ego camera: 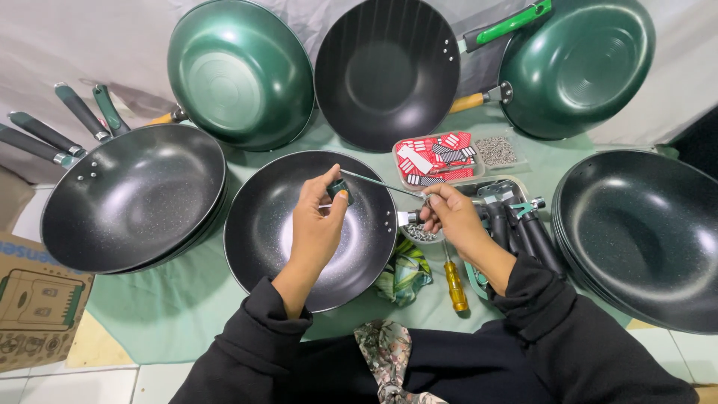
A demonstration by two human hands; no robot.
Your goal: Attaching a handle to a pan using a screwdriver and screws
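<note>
Steel screwdriver (378,183) shaft lying crosswise, tip rightward, left hand (318,217) gripping handle

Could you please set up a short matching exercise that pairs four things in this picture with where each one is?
Things:
1. left hand
2. right hand
3. yellow-handled screwdriver
4. tray of red and white packets

Places:
A. lying on the green cloth between the pan and the arm
B. at the pan's handle bracket, by the tool's tip
C. behind the middle pan, beside small metal parts
D. over the middle pan, gripping a green tool handle

Pairs: 1-D, 2-B, 3-A, 4-C
</note>
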